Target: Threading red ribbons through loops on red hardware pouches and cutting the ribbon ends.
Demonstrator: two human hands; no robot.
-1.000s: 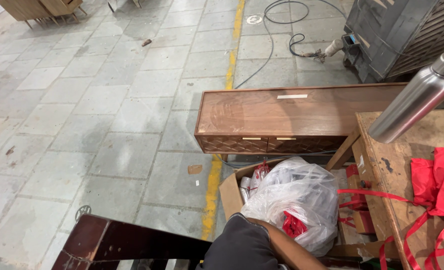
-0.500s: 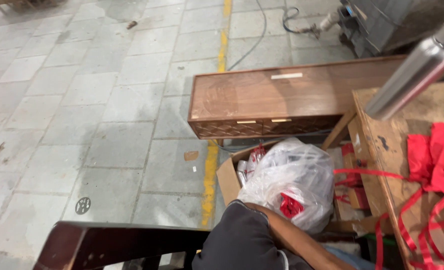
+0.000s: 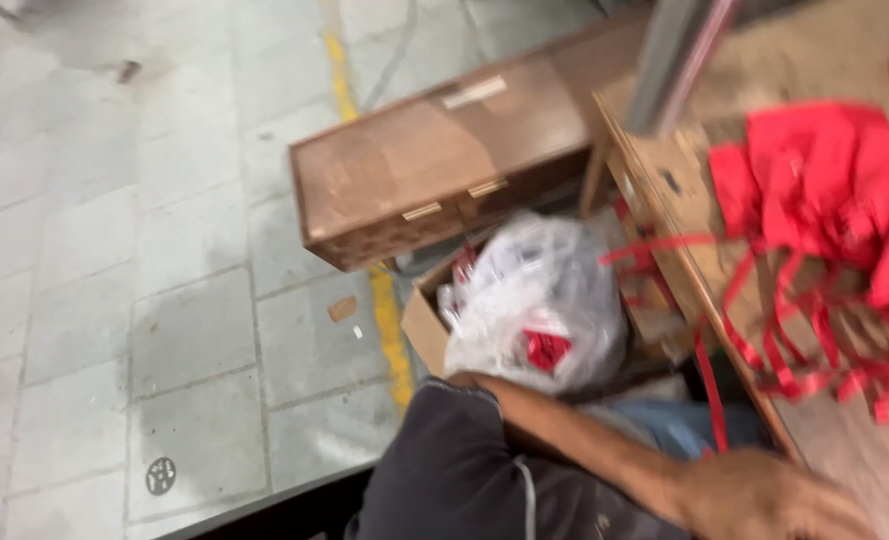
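The view is motion-blurred, and one bare hand (image 3: 764, 500), cut off by the bottom edge at the wooden workbench's near edge (image 3: 664, 230), shows no readable fingers, nor which hand it is. Nearest it, red fabric straps (image 3: 824, 210) spill over the workbench's edge. Below, an open brown cardboard box (image 3: 419, 330) holds a crumpled clear plastic bag (image 3: 534, 295) with red pieces inside.

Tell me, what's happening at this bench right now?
A person in a dark short-sleeved shirt sits beside a wooden workbench. One hand shows at the bottom of the blurred picture, near the bench's edge, holding nothing that I can make out. Which hand it is, I cannot tell. A heap of red ribbons lies on the bench and trails over its side. Below, a cardboard box holds a clear plastic bag of red and white pieces. A low wooden cabinet stands on the tiled floor behind.
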